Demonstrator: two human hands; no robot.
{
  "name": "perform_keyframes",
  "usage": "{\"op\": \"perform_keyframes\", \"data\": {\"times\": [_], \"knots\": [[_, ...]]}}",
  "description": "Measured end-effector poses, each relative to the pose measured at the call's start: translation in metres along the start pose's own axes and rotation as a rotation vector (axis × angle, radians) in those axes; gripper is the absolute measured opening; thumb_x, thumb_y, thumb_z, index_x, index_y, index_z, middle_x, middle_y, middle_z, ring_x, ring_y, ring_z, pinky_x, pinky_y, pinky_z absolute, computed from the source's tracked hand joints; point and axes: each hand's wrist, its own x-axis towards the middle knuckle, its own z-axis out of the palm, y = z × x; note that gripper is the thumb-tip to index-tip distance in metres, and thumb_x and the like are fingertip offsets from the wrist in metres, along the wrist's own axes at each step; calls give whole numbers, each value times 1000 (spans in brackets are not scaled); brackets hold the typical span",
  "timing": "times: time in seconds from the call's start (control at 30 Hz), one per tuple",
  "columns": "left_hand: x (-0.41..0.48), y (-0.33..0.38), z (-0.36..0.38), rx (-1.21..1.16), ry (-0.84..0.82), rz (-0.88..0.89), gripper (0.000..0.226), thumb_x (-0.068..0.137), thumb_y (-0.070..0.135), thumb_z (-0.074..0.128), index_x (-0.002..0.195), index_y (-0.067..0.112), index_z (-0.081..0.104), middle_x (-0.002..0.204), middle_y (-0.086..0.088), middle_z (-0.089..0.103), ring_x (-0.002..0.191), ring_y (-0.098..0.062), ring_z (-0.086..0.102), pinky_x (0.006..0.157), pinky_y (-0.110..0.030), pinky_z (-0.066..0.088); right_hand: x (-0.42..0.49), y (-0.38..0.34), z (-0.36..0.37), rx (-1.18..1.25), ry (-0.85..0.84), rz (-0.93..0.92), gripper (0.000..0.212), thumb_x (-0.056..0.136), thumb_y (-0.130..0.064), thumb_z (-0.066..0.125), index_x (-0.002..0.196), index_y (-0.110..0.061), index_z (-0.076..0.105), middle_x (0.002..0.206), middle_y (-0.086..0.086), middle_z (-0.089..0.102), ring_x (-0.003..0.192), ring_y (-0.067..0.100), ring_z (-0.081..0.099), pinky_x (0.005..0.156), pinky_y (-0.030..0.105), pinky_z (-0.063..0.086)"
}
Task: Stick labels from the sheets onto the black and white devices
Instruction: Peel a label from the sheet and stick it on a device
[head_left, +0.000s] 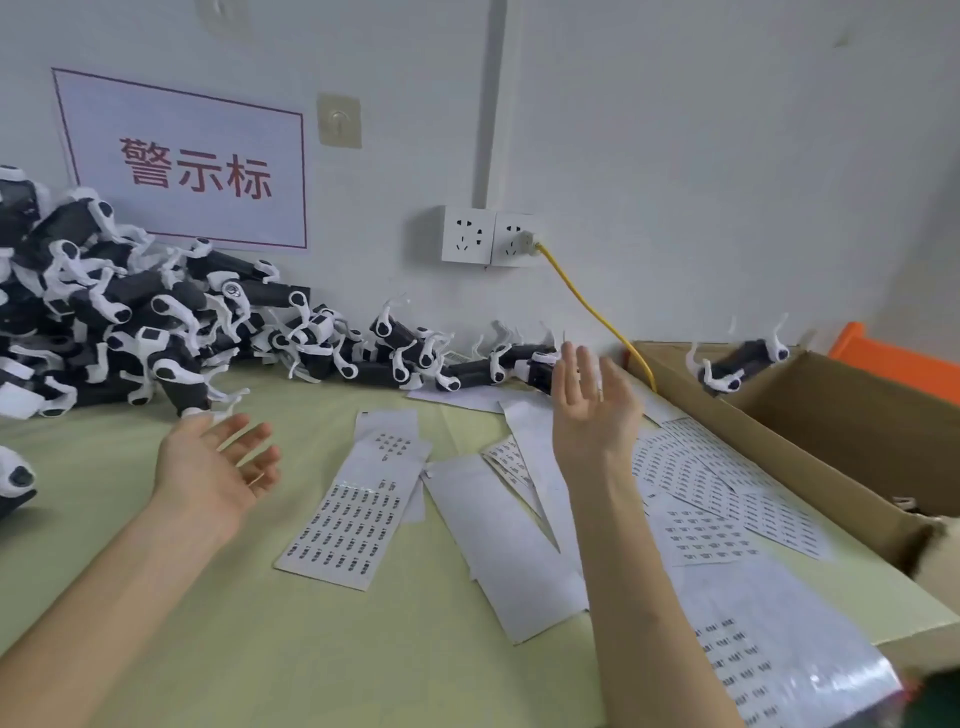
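Observation:
A big heap of black and white devices (130, 322) lies at the back left against the wall, trailing right along it. One device (737, 364) is in the air above the cardboard box (779, 452). My right hand (592, 405) is raised with straight fingers, palm up, empty, left of that device. My left hand (218, 467) is open, palm up, holding nothing, just below the heap's edge. Several label sheets lie on the table: one with printed labels (348, 519) in the middle, others (717, 478) beside the box.
A blank white backing sheet (504, 545) lies between my arms. A yellow cable (592, 306) runs from the wall socket (491, 236) down behind the box. An orange object (883, 353) sits at the far right. One more device (15, 483) rests at the left edge.

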Motion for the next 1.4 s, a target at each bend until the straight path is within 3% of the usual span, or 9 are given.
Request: {"op": "perform_keyframes", "data": {"times": [0.17,0.3,0.53,0.7,0.93,1.03,1.1,1.23,1.4], "knots": [[-1,5,-2,-160,134,59,36,105,41,35,84,18,53,81,-1,55,62,-17,43,57,-27,33,-11,32,13,-239,-14,134,28,100,-15,56,124,-5,65,114,15,74,79,23,76,67,26,59],[-10,15,3,-359,320,49,38,103,46,38,80,17,46,70,0,44,53,-15,36,46,-19,29,-6,33,11,-326,-40,114,28,100,-15,51,118,-3,69,89,11,73,57,17,62,56,21,49],[-11,39,-18,-580,535,31,37,103,45,38,84,14,41,62,0,39,47,-16,32,42,-16,25,-7,44,10,-472,-77,179,19,92,-16,54,91,-11,72,79,3,65,59,16,56,62,24,41],[3,57,-40,-708,536,23,50,96,61,44,86,12,42,69,-1,40,50,-17,34,45,-12,28,-21,46,17,-538,-142,149,14,91,-14,56,85,-11,68,69,-1,56,60,16,49,63,25,38],[20,69,-76,-766,463,-61,71,88,79,45,103,10,56,74,0,56,54,-16,53,45,-19,48,-25,50,20,-587,-170,153,12,91,-14,55,87,-10,65,69,0,57,61,17,49,60,24,40],[21,66,-75,-672,433,-77,74,86,82,43,97,10,58,80,1,59,60,-15,55,47,-21,49,-24,52,17,-611,-188,177,12,90,-16,54,86,-12,65,70,0,57,60,17,48,60,23,41],[19,60,-69,-555,362,-82,67,92,72,38,90,9,62,77,0,60,59,-15,53,46,-19,47,-21,53,15,-636,-200,180,14,91,-17,54,86,-13,66,70,0,58,59,16,49,61,23,41],[14,41,-37,-144,54,-31,70,96,64,35,92,9,77,69,0,64,58,-14,50,51,-21,42,-22,59,14,-724,-239,207,16,93,-18,55,82,-15,66,68,0,59,58,15,49,65,27,39],[0,12,-7,496,-350,135,65,95,61,35,71,20,79,77,1,70,58,-12,55,52,-24,42,-27,66,16,-862,-356,240,21,97,-18,51,88,-13,69,73,3,64,61,17,55,68,30,41]]}}
